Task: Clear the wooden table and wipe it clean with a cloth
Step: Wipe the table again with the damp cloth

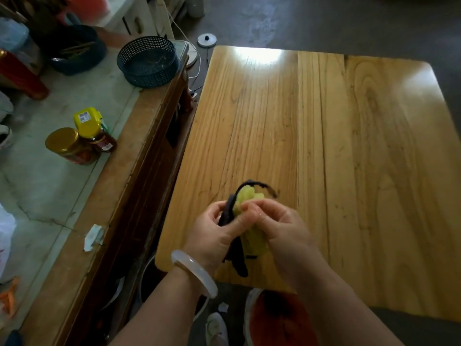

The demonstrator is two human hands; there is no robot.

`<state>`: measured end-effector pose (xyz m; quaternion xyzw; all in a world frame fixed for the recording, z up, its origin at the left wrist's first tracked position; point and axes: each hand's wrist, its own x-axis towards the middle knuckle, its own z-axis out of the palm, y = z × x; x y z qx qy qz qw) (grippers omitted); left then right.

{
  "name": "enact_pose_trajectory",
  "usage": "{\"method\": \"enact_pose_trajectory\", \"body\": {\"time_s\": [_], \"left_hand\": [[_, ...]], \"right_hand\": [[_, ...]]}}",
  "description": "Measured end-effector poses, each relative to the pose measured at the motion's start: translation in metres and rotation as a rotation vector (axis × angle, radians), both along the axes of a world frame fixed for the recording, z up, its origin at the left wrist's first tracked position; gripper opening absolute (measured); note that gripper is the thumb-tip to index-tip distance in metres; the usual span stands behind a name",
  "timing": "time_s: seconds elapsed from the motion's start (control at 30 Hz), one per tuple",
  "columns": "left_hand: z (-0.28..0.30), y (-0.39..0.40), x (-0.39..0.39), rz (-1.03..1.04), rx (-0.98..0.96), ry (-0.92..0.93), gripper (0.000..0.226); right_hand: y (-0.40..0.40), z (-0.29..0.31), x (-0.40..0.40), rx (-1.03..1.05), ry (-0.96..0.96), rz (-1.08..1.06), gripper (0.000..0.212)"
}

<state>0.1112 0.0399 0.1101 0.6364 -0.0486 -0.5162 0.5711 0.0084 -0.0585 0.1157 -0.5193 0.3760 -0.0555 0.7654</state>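
2 hands, left hand (214, 233) and right hand (279, 226), pinch cloth (249, 221) above wooden table (349, 171); basket (148, 61) nearly bare.

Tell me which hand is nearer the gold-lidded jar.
Left. The left hand is the one on the gold-lidded jar's side of the cloth; the right hand is beyond it.
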Motion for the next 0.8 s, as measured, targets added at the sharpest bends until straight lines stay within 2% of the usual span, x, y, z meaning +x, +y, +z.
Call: {"method": "enact_pose_trajectory", "body": {"time_s": [0.1, 0.17, 0.23, 0.27, 0.33, 0.4, 0.5, 0.57, 0.63, 0.73, 0.8], "left_hand": [[0.001, -0.001, 0.002, 0.036, -0.040, -0.048, 0.060], [-0.001, 0.001, 0.007, 0.079, -0.050, -0.041, 0.050], [-0.002, 0.005, 0.013, 0.145, -0.098, 0.075, 0.043], [-0.003, 0.007, 0.016, 0.167, -0.157, 0.176, 0.044], [-0.003, 0.010, 0.022, 0.156, -0.283, 0.320, 0.048], [-0.003, 0.011, 0.029, 0.119, -0.360, 0.379, 0.053], [-0.007, 0.014, 0.043, 0.138, -0.383, 0.388, 0.072], [-0.011, 0.021, 0.058, 0.188, -0.323, 0.309, 0.079], [-0.019, 0.030, 0.074, 0.199, -0.204, 0.141, 0.060], [-0.025, 0.036, 0.085, 0.135, -0.017, -0.071, 0.034], [-0.027, 0.032, 0.085, 0.092, 0.050, -0.143, 0.024]], "right_hand": [[-0.003, 0.007, 0.003, 0.056, 0.010, 0.019, 0.024], [-0.005, 0.004, 0.004, 0.101, 0.036, -0.083, 0.019], [-0.007, -0.008, 0.004, 0.005, 0.150, -0.186, 0.020], [-0.007, -0.013, 0.005, -0.037, 0.217, -0.199, 0.035], [-0.008, -0.018, 0.007, 0.014, 0.254, -0.099, 0.065], [-0.010, -0.016, 0.013, 0.180, 0.201, 0.003, 0.060], [-0.016, -0.007, 0.023, 0.294, 0.053, -0.055, 0.049], [-0.022, -0.002, 0.030, 0.289, -0.006, -0.212, 0.048], [-0.026, 0.002, 0.036, 0.217, -0.011, -0.357, 0.049], [-0.023, 0.008, 0.044, 0.110, -0.017, -0.372, 0.039], [-0.020, 0.011, 0.049, 0.106, -0.053, -0.327, 0.034]]}}
